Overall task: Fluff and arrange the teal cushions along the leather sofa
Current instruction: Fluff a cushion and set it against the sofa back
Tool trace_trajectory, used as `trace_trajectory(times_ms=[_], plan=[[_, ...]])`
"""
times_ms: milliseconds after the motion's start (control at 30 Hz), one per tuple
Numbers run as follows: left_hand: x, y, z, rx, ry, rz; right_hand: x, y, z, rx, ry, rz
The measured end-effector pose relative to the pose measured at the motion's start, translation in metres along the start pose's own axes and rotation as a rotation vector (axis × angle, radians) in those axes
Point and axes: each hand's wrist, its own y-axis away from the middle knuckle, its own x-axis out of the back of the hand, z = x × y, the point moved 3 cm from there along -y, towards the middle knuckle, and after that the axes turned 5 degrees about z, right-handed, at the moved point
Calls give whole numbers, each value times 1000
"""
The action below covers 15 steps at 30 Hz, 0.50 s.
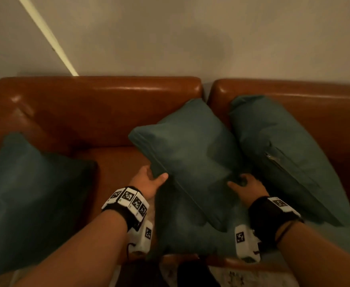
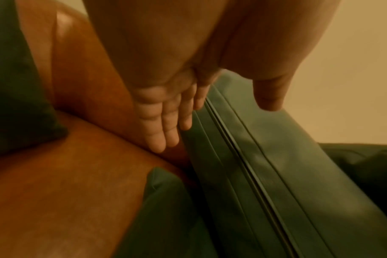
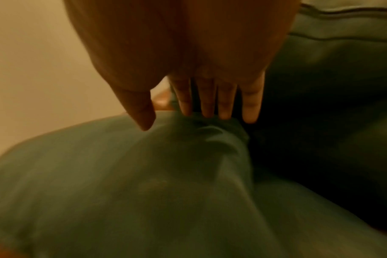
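Nearest the camera: both forearms reach in from the bottom of the head view, each with a black wrist strap carrying white marker blocks. Under and between them a teal cushion lies flat (image 1: pixel 182 230) at the front edge of the leather sofa (image 1: pixel 99 112). Just above it, the held cushion (image 1: pixel 190 154) is tilted, lower edge towards the person, upper corner leaning on the backrest where the two back sections meet. Left hand (image 1: pixel 149 180) grips its lower left corner: thumb on the front face, fingers (image 2: pixel 166 122) laid along the side by the piped seam in the left wrist view, fairly straight and not tightly curled. Right hand (image 1: pixel 247 186) is at the lower right edge; the right wrist view shows its fingers (image 3: pixel 227 104) together and extended down into bunched fabric, thumb apart on the near face. Cannot tell how firmly it pinches; that view is blurred. Left of the hands, another teal cushion (image 1: pixel 31 193) sits propped at the sofa's left end against the arm, well apart from the held one, with bare seat leather between. To the right, a fourth teal cushion (image 1: pixel 284 154) leans on the right backrest section, touching the held one's right side, zip facing out. Furthest: plain wall (image 1: pixel 190 38) behind the sofa, with a pale strip (image 1: pixel 45 34) running diagonally down it to the backrest top.
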Motion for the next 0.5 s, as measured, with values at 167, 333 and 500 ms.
trace_trajectory(times_ms=[167,333,500], plan=[[10,-45,25,-98,249,461,-37,-4,52,-362,-551,-199],[51,-102,31,-123,123,354,-63,4,48,-336,-803,-285],[81,-91,50,-231,304,314,-51,19,4,-41,-861,-105]])
